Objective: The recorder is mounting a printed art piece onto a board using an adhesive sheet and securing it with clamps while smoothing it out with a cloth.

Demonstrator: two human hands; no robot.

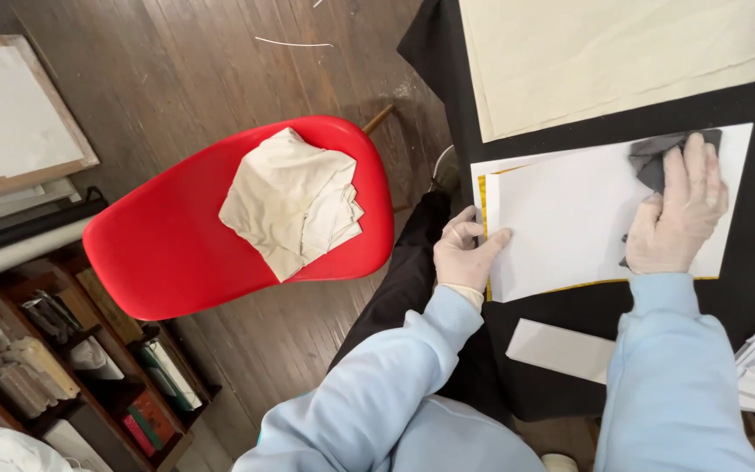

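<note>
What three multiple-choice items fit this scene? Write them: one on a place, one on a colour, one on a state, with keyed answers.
1. Where does the folded cream cloth lie?
A. on the chair seat
B. on the floor
C. on the black table

2. What colour is the chair?
A. blue
B. red
C. white

3. What is the right hand doing?
A. hanging free in the air
B. gripping a chair leg
C. pressing a dark grey cloth on the white sheet

Answers: 1 A, the cloth sits in the middle of the seat. 2 B, the moulded shell is bright red. 3 C, the gloved palm lies flat over the cloth on the sheet, while the left hand steadies the sheet's edge.
</note>
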